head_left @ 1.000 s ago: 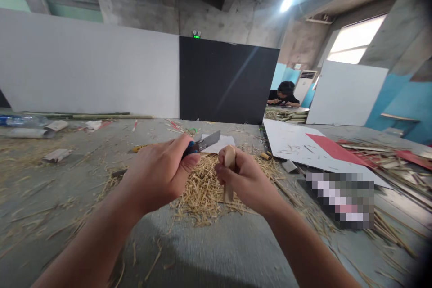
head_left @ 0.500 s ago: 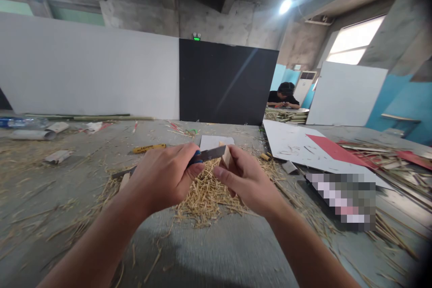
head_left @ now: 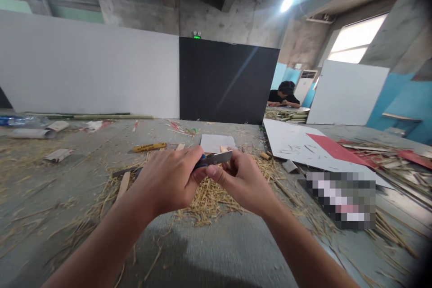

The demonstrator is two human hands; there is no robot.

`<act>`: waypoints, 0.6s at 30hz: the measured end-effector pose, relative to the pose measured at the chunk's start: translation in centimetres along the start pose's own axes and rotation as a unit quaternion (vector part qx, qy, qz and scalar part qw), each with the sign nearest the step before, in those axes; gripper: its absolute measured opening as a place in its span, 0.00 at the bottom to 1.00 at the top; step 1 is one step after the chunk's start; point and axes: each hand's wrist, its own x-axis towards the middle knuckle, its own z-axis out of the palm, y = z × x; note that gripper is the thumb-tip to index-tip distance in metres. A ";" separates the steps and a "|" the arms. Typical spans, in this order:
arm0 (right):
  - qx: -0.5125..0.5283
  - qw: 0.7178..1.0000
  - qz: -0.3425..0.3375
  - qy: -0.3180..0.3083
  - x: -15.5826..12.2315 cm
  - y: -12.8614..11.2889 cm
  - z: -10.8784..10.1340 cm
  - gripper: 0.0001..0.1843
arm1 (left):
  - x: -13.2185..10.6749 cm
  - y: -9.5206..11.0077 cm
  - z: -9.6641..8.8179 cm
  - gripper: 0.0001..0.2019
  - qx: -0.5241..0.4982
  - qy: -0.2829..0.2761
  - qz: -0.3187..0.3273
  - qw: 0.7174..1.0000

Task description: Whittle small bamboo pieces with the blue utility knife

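The left hand [head_left: 170, 180] is clamped on a knife [head_left: 216, 159], its blade pointing right across the stick [head_left: 223, 149]. The stick's tip pokes up from the closed right hand [head_left: 245, 180], above the shavings [head_left: 209, 198].

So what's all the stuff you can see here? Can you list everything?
utility knife: one, blue handle and grey blade, in the left hand
wooden stick: one, pale, mostly hidden in the right hand
shavings: one heap, straw yellow, on the table below the hands
table: one, grey, under everything
paper sheet: one, white, beyond the heap
yellow stick: one, yellow, left of the paper
white board: one, white, lying on the right
red sheet: one, red, on the white board
bamboo poles: a few, green, far left by the wall
other person: one, black top, at a far table
left hand: one, closed on the knife
right hand: one, closed on the stick
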 end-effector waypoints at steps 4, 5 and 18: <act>-0.042 0.999 0.020 0.027 0.0 -0.1 0.2 0.26 | 0.0 0.2 0.0 0.08 0.014 -0.011 -0.006 1.000; -0.048 0.998 0.026 0.034 0.0 0.0 0.3 0.26 | 0.1 0.3 -0.1 0.07 0.017 -0.011 -0.004 1.000; -0.150 0.982 0.025 0.112 -0.1 0.0 0.6 0.29 | 0.4 0.1 0.2 0.14 0.022 0.016 -0.088 0.996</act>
